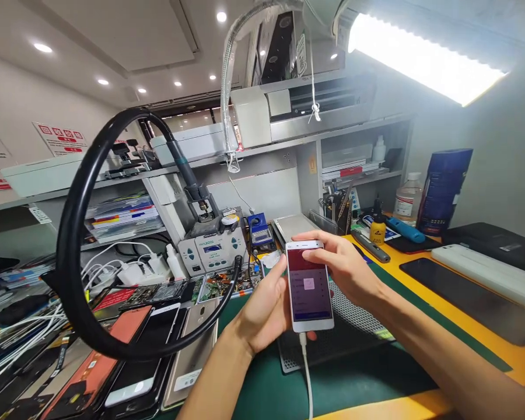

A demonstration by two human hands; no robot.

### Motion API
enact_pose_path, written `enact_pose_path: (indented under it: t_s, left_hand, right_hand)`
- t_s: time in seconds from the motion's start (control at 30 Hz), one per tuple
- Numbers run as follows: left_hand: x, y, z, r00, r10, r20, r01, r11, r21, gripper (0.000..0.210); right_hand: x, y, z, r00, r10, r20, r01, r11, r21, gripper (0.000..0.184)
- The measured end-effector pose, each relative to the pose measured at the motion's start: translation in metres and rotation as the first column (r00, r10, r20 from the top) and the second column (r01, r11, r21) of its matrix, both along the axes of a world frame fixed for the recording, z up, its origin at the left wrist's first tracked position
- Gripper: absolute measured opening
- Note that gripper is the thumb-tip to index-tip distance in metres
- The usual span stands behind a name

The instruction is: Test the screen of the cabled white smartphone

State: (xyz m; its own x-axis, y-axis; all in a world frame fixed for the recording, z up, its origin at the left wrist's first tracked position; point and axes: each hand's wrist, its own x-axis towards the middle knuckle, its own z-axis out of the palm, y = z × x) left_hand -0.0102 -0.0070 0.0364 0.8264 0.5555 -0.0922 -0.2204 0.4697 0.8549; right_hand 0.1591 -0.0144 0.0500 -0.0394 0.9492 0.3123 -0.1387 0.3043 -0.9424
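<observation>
Surface (406, 408): your support; work above its near edge side.
Left hand (266, 306): cradles the white phone (310, 291) there; grip steadily.
Right hand (350, 265): thumb over the upper screen, grip unclear; press lightly.
White cable (308, 373): plugged in below; leave slack.

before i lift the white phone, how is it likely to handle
The white phone is likely stiff, being a flat slab with straight edges. Its smooth screen could be slippery, and may crack if dropped. The thin white cable plugged into its lower end curves, so it's probably flexible and may trail along or tug.
</observation>
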Motion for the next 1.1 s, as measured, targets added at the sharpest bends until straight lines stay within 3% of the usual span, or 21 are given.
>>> enact_pose_path:
  t_s: [0.23, 1.1]
  left_hand:
    - [0.0041, -0.0077, 0.0014, 0.998, -0.002, -0.057, 0.002, 1.000, 0.005, 0.069]
    - [0.0064, -0.0099, 0.0025, 0.999, -0.010, -0.034, 0.010, 1.000, -0.006, 0.064]
  right_hand:
    - [0.0027, -0.0053, 0.0057, 1.000, -0.012, -0.003, 0.012, 0.999, -0.039, 0.021]
    - [-0.0002, -0.0047, 0.0050, 0.999, 0.000, -0.049, -0.004, 0.997, -0.078, 0.021]
